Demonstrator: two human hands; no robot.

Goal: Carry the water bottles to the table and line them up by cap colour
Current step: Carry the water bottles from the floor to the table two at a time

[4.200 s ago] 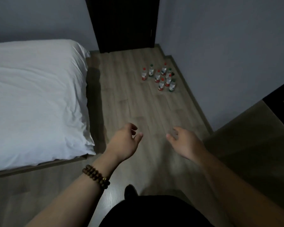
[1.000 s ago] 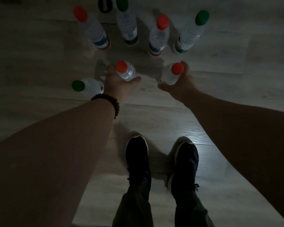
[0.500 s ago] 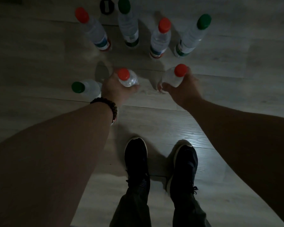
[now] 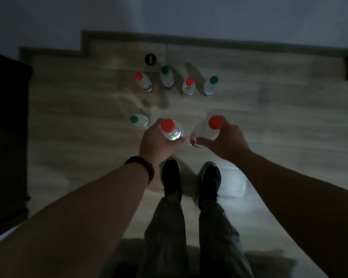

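Holding, left side: the left hand (image 4: 155,143) is wrapped round the left red-capped bottle (image 4: 172,130), fingers curled about its body, cap facing up at the camera.
Holding, right side: the right hand (image 4: 223,142) grips the right red-capped bottle (image 4: 207,130) round its body; the bottle is tilted, cap leaning away and base toward the left hand.
Held pair: the 2 bottles sit just beside each other in front of the person; blur hides whether they touch.
Back row: the row of 4 bottles (image 4: 188,88) stands upright on the floor (image 4: 279,121) beyond the hands, caps red, green, red, green from left to right, well apart from both hands.
Single bottle: the lone green-capped bottle (image 4: 140,120) stands on the floor just beside the left hand, on its outer side.
Wrist: a bead bracelet (image 4: 144,167) circles the left wrist.
Feet: 2 dark shoes (image 4: 170,175) stand below the hands.
Behind the row: a black round object (image 4: 150,59) lies on the floor near the skirting.
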